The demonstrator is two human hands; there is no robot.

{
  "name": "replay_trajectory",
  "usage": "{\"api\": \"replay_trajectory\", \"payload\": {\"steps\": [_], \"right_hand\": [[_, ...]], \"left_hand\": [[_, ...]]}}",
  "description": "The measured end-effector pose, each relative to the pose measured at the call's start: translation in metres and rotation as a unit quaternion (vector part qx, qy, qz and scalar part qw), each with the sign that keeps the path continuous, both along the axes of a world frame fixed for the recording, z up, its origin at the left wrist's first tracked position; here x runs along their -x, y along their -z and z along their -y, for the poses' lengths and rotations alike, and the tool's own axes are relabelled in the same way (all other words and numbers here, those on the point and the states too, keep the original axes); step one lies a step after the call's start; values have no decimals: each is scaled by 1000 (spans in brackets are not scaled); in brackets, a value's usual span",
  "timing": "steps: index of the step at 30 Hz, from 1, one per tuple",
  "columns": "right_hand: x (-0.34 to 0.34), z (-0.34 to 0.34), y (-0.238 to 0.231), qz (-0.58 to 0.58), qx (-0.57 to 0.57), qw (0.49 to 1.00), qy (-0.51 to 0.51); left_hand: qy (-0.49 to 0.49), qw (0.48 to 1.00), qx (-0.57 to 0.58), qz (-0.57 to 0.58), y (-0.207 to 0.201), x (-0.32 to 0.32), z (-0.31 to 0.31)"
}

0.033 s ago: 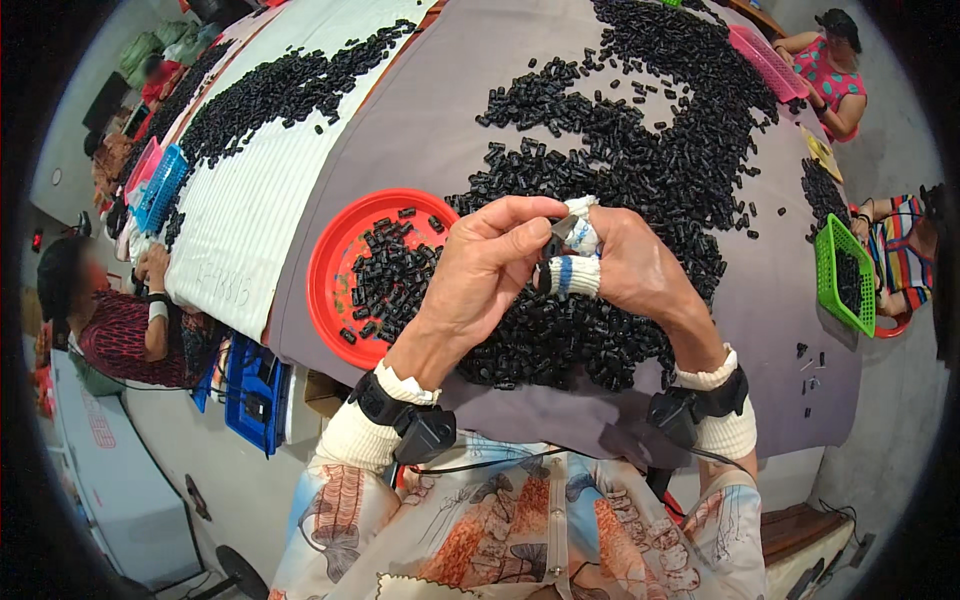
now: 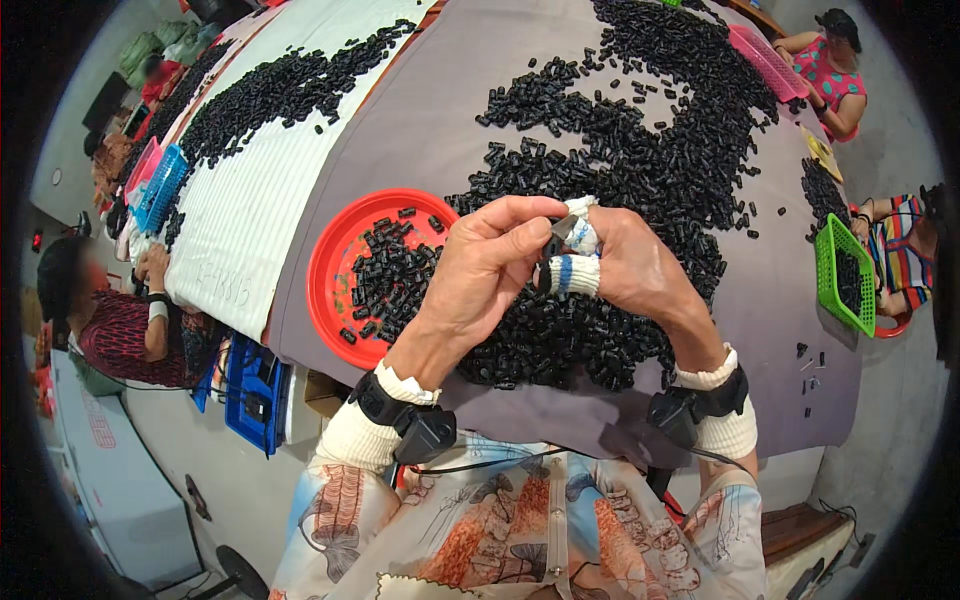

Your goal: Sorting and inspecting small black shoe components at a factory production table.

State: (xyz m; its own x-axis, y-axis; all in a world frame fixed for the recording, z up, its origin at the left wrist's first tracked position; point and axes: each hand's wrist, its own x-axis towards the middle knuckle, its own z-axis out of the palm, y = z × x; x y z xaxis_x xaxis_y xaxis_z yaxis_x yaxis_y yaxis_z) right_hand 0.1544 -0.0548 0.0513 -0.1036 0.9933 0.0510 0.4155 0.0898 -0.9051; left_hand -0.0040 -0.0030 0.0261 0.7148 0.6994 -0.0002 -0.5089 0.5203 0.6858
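My left hand is closed, thumb and forefinger pinched together, meeting my right hand above the pile. A small black plastic part shows between the two hands, mostly hidden by the fingers. My right hand is curled, with white cloth bands striped in blue round its fingers. From its grip a small grey, blade-like piece points toward the left thumb. Beneath both hands spreads a large heap of short black plastic parts. Left of my left hand stands a red round basin partly filled with the same parts.
A grey cloth covers the table; a white striped one lies to its left with more black parts. At the right edge are a green basket and a pink basket. Several people work around the tables. Cables run from my wrist devices.
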Motion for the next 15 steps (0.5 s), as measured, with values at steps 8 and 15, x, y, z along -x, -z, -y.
{"api": "replay_trajectory", "payload": {"steps": [8, 15], "right_hand": [[0, 0, 1, 79, -32, 996, -15], [3, 7, -11, -13, -16, 996, 83]], "left_hand": [[-16, 1000, -1, -14, 0, 1, 2], [19, 997, 31, 68, 6, -3, -2]]}}
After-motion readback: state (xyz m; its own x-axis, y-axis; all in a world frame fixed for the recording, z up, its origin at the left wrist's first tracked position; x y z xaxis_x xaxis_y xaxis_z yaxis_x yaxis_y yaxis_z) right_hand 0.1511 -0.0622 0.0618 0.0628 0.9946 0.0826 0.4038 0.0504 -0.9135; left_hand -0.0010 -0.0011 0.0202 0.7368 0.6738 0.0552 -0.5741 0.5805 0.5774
